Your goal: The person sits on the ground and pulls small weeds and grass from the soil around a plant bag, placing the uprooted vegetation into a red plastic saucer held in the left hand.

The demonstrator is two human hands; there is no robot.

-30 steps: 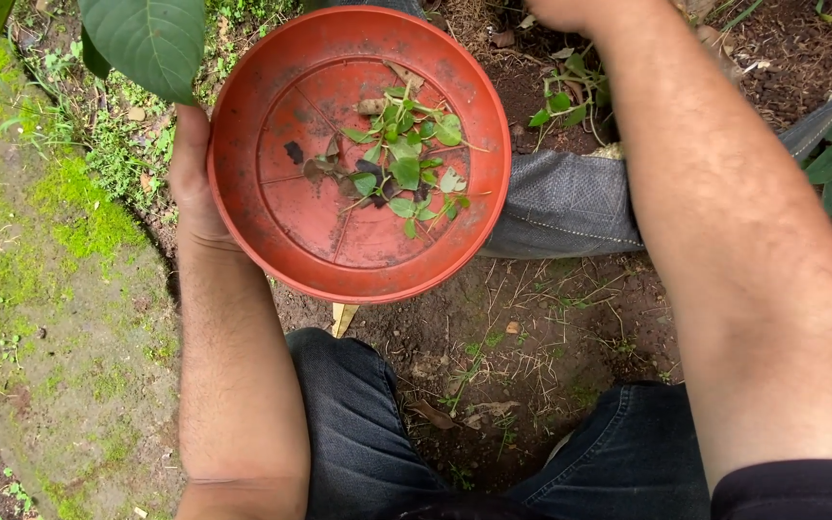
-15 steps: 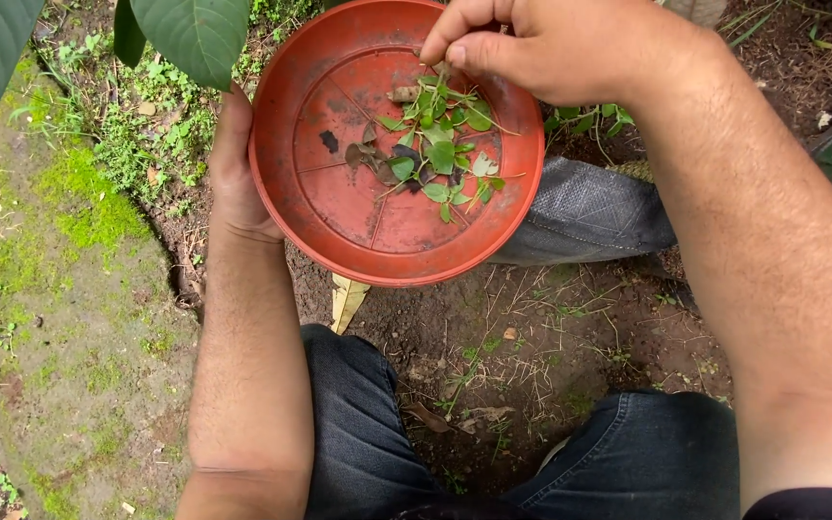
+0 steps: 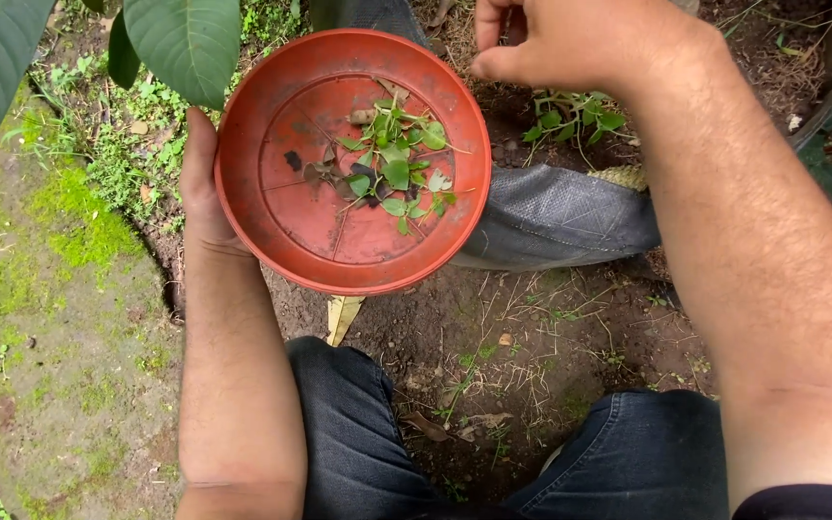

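Below, the left hand (image 3: 206,197) cupped the rim of a round, scuffed terracotta-coloured plastic saucer (image 3: 281,217) holding small plucked green leaves (image 3: 395,173), while the right hand (image 3: 570,43), fingers pinched together, hovered over low weeds (image 3: 575,114) beside a grey woven sack (image 3: 560,217) on bare, crumbly soil (image 3: 532,337).

Mossy slab (image 3: 40,318), bare soil (image 3: 532,337), broad leaves (image 3: 185,43), daylight

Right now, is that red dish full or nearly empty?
Nearly empty: the red dish holds only a small clump of green leaves; bare bottom shows around it.
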